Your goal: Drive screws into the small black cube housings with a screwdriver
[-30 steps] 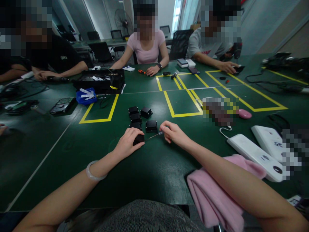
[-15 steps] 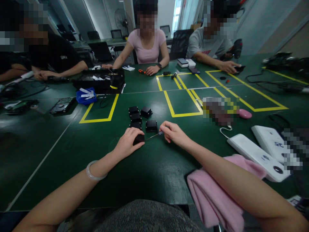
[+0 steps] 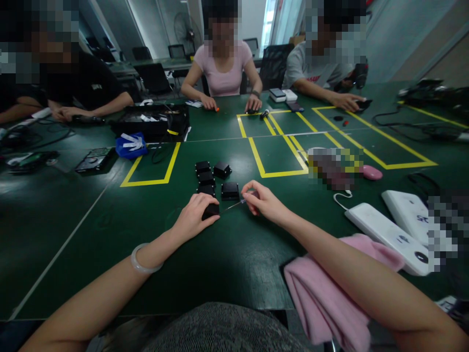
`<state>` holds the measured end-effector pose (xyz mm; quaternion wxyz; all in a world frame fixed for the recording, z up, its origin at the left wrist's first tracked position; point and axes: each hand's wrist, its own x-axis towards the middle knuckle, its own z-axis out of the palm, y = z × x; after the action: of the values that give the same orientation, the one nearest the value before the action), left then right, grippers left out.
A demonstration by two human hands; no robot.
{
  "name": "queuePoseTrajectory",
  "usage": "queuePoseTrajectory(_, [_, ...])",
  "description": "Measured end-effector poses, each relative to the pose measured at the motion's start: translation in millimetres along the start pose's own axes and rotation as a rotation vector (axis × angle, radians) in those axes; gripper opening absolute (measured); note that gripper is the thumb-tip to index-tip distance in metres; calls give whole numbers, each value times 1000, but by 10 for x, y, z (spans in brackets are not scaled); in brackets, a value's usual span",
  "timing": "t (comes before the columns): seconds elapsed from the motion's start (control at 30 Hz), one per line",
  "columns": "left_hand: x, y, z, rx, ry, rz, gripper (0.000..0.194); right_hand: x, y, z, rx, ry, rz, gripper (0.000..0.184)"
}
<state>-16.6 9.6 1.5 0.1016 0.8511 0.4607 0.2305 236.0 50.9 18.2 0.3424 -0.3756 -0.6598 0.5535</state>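
My left hand (image 3: 194,215) is closed around a small black box (image 3: 210,211) on the green table, thumb at the near side and fingers over the top. Between the fingers and thumb of my right hand (image 3: 262,203) is a thin screwdriver (image 3: 236,204), its shaft pointing left. The tip reaches the right side of the held box; whether it sits on a screw is too small to tell. Several similar black boxes stand just beyond, among them one at the right (image 3: 230,190) and one farther back (image 3: 222,169).
Yellow tape (image 3: 164,182) marks rectangles on the table (image 3: 110,259). A blue pouch (image 3: 131,145) and a black open case (image 3: 150,122) lie at the far left. To the right are white power banks (image 3: 388,234), a pink mouse (image 3: 371,172) and a pink cloth (image 3: 322,293). Co-workers sit opposite.
My left hand and the box stay put. My right hand's fingers have shifted slightly on the screwdriver. Across the table, the co-worker in pink has moved both hands to the right.
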Motion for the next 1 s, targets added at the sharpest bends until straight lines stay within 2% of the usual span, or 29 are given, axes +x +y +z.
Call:
queuePoseTrajectory(0.2, [0, -9, 5, -2, 7, 10, 28, -12, -16, -5, 19, -23, 42, 24])
queuePoseTrajectory(0.4, [0, -16, 14, 10, 17, 22, 26, -13, -32, 4, -12, -3, -9, 17])
queuePoseTrajectory(0.57, [-4, -19, 11, 10, 9, 25, 28, -15, -36, -4, -60, -21, 69, 23])
queuePoseTrajectory(0.63, [-5, -19, 13, 11, 14, 26, 28, -15, -37, -10, -73, -23, 62, 20])
queuePoseTrajectory(0.73, [-6, -19, 17, 12, 24, 32, 28, -14, -40, -9, -33, -7, 37, 19])
queuePoseTrajectory(0.9, [-5, -15, 11, 2, 9, 14, 27, -15, -34, 3, 3, -42, 88, 23])
queuePoseTrajectory(1.0, [-4, -9, 4, -5, 7, 11, 27, -16, -35, 6, 1, -28, 56, 18])
